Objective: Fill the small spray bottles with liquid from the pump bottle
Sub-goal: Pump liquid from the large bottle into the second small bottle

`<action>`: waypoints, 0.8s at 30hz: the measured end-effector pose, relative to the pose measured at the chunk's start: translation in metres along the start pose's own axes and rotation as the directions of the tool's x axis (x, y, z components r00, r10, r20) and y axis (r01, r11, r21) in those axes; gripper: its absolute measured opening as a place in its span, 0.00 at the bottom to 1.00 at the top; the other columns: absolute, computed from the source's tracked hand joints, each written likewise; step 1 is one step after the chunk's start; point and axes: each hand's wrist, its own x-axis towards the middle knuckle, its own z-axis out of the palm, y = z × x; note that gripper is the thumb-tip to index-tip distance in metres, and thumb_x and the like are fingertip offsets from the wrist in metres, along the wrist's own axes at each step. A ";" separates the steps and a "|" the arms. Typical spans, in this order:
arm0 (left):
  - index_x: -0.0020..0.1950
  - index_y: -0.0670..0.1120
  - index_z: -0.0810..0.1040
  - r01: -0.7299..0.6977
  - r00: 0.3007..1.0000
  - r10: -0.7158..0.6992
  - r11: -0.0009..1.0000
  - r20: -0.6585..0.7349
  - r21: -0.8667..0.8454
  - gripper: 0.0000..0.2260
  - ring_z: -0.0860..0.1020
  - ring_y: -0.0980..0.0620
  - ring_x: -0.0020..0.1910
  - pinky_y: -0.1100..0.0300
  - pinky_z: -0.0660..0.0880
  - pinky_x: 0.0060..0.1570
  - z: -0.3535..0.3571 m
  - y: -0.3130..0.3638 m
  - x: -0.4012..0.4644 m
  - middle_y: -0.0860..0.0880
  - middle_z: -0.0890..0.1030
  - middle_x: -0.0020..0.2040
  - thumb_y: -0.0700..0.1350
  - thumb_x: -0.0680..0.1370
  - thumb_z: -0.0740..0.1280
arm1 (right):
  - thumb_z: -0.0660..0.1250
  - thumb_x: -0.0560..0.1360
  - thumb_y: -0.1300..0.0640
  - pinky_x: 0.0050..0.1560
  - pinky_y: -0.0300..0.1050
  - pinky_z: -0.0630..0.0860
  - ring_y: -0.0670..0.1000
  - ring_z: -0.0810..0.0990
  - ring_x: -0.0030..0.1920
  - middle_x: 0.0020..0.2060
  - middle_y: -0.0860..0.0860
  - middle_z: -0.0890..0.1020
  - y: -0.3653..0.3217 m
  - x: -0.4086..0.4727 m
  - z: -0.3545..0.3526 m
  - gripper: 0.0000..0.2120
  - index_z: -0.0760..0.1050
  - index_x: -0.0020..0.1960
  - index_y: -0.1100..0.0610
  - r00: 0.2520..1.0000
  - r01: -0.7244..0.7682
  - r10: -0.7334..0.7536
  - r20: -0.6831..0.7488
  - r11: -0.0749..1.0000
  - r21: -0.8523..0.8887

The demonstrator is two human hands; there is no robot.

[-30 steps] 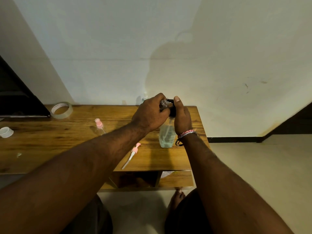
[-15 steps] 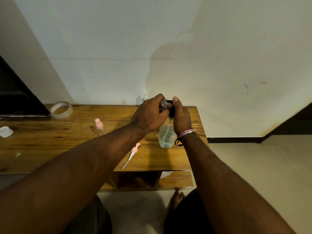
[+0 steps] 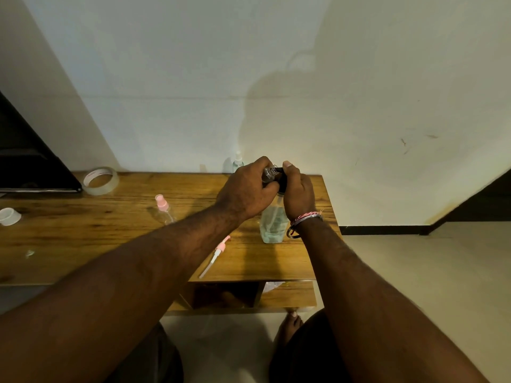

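A clear pump bottle (image 3: 272,225) with pale liquid stands near the right end of the wooden table (image 3: 83,233). My right hand (image 3: 298,193) wraps its black pump head, thumb on top. My left hand (image 3: 246,190) grips a small clear spray bottle (image 3: 268,174), uncapped, its open neck held against the pump's spout. A pink spray head with its dip tube (image 3: 214,255) lies loose on the table near the front edge. Another small bottle with a pink cap (image 3: 163,208) stands left of my hands.
A roll of clear tape (image 3: 101,180) and a small white lid (image 3: 9,216) lie at the left. A dark screen (image 3: 27,161) leans at the far left. A pale bottle (image 3: 237,161) stands by the wall behind my hands. The table ends just right of the pump bottle.
Both hands and the two bottles have stayed almost where they were; the view shifted only slightly.
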 end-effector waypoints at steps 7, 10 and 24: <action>0.58 0.47 0.77 -0.004 1.000 0.004 1.000 -0.005 -0.016 0.08 0.80 0.54 0.40 0.60 0.76 0.37 0.000 0.000 -0.001 0.51 0.83 0.44 0.46 0.81 0.70 | 0.58 0.78 0.40 0.38 0.39 0.75 0.45 0.79 0.36 0.32 0.52 0.82 0.005 0.001 -0.001 0.26 0.82 0.39 0.60 0.999 -0.029 0.029 0.028 0.999 0.017; 0.58 0.47 0.77 -0.002 1.000 0.001 0.999 -0.011 -0.042 0.08 0.81 0.54 0.41 0.56 0.80 0.39 -0.001 0.000 0.000 0.51 0.83 0.44 0.46 0.81 0.71 | 0.58 0.75 0.31 0.47 0.52 0.79 0.54 0.82 0.42 0.41 0.64 0.84 0.008 0.002 0.000 0.36 0.82 0.44 0.64 0.999 -0.037 0.036 0.024 0.999 0.005; 0.58 0.47 0.77 -0.002 1.000 0.002 1.000 -0.001 -0.006 0.08 0.81 0.53 0.40 0.56 0.78 0.37 -0.003 0.000 0.000 0.51 0.83 0.44 0.47 0.81 0.71 | 0.59 0.81 0.42 0.39 0.45 0.76 0.49 0.80 0.37 0.34 0.59 0.83 0.003 0.002 0.000 0.27 0.83 0.41 0.64 1.000 -0.002 0.002 0.001 1.000 -0.017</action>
